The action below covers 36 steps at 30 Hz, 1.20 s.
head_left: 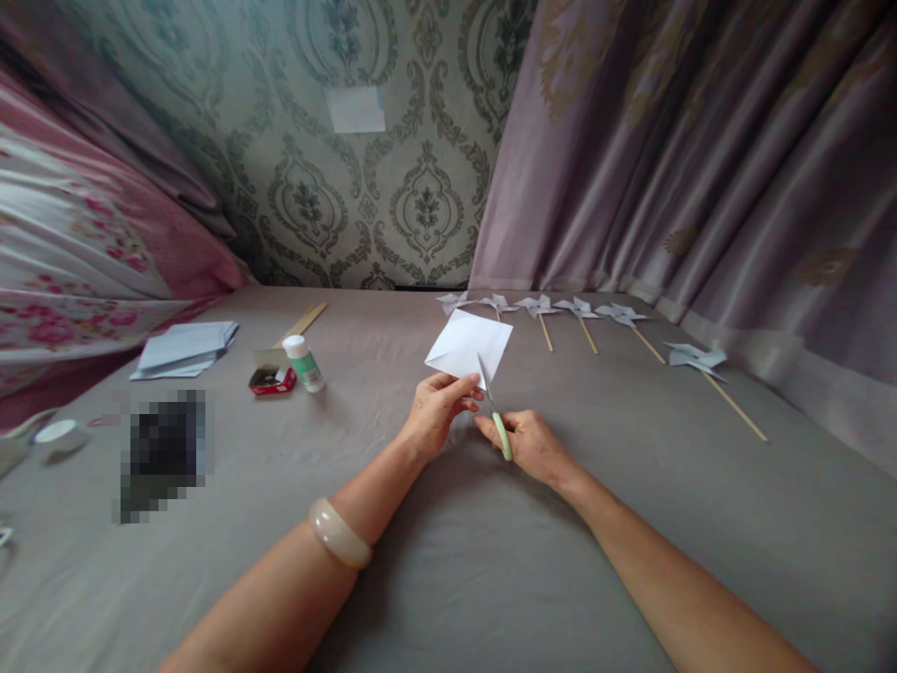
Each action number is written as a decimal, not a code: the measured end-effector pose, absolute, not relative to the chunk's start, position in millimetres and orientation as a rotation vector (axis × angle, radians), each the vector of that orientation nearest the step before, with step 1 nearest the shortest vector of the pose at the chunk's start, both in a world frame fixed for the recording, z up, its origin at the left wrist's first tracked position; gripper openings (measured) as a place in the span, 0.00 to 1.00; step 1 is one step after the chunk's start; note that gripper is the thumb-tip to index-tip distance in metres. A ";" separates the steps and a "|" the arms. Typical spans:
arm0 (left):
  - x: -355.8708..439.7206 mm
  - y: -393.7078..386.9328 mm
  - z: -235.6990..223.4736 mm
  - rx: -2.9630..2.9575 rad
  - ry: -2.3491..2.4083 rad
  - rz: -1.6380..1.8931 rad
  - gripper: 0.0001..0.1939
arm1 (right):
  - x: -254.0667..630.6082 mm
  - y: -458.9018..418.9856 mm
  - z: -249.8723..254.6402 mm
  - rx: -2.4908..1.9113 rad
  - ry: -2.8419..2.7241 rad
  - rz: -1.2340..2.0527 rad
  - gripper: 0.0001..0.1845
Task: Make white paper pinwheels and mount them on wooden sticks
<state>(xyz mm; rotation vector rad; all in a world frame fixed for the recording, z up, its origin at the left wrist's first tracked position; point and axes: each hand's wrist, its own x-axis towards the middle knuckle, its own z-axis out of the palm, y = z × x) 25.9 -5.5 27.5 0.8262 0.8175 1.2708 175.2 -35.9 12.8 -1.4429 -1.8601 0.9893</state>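
Observation:
My left hand [440,411] pinches the near corner of a white square sheet of paper [468,338], holding it above the grey cloth. A crease line crosses the sheet. In my right hand [533,444] are scissors [502,436] with pale green handles, my fingers closed around them. The blades point up and away from me, at the paper's near right part. One blade lies over the sheet; whether the other is beneath it, I cannot see clearly.
Several paper pinwheels on sticks [539,307] lie in a row at the back right. Leftward are a glue bottle [303,363], a small red box [272,378], flat wooden sticks [303,322], stacked paper [183,350], a white round object [60,436] and a blurred dark patch [164,449].

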 end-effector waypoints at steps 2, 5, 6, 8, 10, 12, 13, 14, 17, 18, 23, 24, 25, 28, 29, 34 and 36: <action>26.0 -6.1 28.0 0.825 0.810 1.279 0.15 | 174.7 -36.0 14.3 -1.448 -1.859 0.999 0.27; 25.5 -6.3 27.9 0.830 0.792 1.311 0.15 | 174.2 -37.4 18.3 -1.467 -1.896 1.032 0.27; 25.1 -5.8 27.6 0.832 0.790 1.324 0.14 | 174.4 -38.1 19.7 -1.465 -1.920 1.047 0.27; 23.4 -3.9 26.7 0.834 0.786 1.356 0.14 | 175.0 -39.7 21.5 -1.451 -1.974 1.075 0.27; 20.6 -0.5 25.8 0.825 0.785 1.395 0.13 | 175.8 -41.3 21.8 -1.438 -2.012 1.083 0.26; 16.6 3.9 25.0 0.799 0.791 1.438 0.12 | 175.9 -42.3 21.4 -1.417 -2.026 1.067 0.25; 14.4 6.4 24.7 0.782 0.798 1.459 0.12 | 175.6 -42.5 21.3 -1.400 -2.018 1.049 0.25; 12.2 8.8 24.5 0.764 0.807 1.477 0.11 | 175.1 -42.4 21.5 -1.383 -1.996 1.023 0.25; 7.2 14.4 23.8 0.720 0.819 1.507 0.11 | 173.6 -40.7 24.1 -1.332 -1.824 0.923 0.26; 6.3 15.4 23.6 0.715 0.821 1.506 0.11 | 173.7 -39.5 25.4 -1.309 -1.743 0.891 0.26; 7.5 14.6 21.4 0.791 0.839 1.435 0.06 | 183.0 -30.6 29.9 -1.263 -1.382 0.823 0.25; 8.2 14.1 20.6 0.816 0.847 1.412 0.06 | 186.0 -28.5 29.9 -1.278 -1.323 0.822 0.25; 8.8 13.6 19.8 0.835 0.855 1.392 0.06 | 189.0 -26.5 29.5 -1.292 -1.272 0.824 0.25; 9.9 13.1 16.8 0.888 0.892 1.345 0.07 | 195.8 -21.2 27.7 -1.291 -1.177 0.822 0.25; 10.1 13.1 15.9 0.913 0.911 1.331 0.07 | 197.0 -20.0 27.1 -1.279 -1.160 0.829 0.25; 10.8 10.3 15.5 1.054 0.948 1.236 0.06 | 197.2 -18.1 25.6 -1.248 -1.152 0.896 0.26; 11.4 8.1 17.5 1.085 0.937 1.198 0.06 | 197.7 -17.4 24.3 -1.261 -1.169 0.894 0.26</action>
